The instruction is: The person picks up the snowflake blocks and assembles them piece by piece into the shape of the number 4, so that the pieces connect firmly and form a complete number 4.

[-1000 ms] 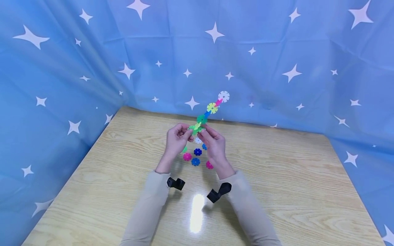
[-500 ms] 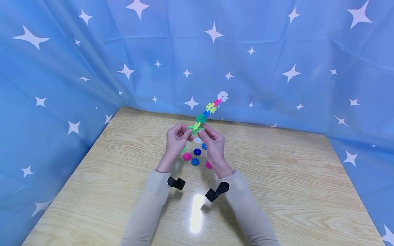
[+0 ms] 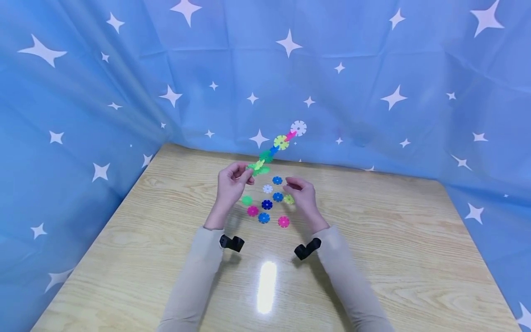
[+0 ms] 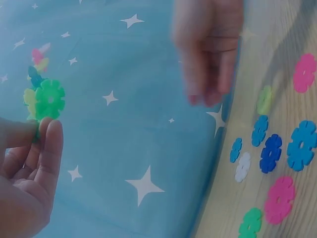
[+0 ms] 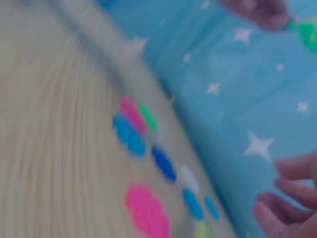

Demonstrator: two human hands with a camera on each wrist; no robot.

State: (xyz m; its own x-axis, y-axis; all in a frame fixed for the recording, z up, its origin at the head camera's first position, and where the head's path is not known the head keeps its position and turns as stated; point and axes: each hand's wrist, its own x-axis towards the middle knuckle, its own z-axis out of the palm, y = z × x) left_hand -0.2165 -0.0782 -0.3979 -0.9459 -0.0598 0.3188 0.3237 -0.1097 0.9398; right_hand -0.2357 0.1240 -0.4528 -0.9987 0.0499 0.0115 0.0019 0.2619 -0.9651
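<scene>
My left hand (image 3: 231, 183) pinches a green notched disc (image 4: 50, 99) at the near end of a chain of interlocking plastic discs. From there the chain slants up and away to the right, through a yellow disc (image 3: 281, 142) and a pink one, to a white disc (image 3: 298, 128). It is held above the table. My right hand (image 3: 304, 194) is apart from the chain, over the right side of the loose discs. Nothing shows between its loosely bent fingers (image 5: 296, 166). Closest below it are a yellow-green disc (image 3: 288, 199) and a blue disc (image 3: 278, 197).
On the wooden table (image 3: 373, 240) lie several more loose discs, among them a white one (image 3: 267, 189), a dark blue one (image 3: 267, 204), a pink one (image 3: 284, 222) and a green one (image 3: 246, 200). A blue star-patterned curtain (image 3: 352, 92) hangs behind.
My right hand has let go of the green disc and moved right and down towards the table. My left hand has shifted slightly left and up with the chain.
</scene>
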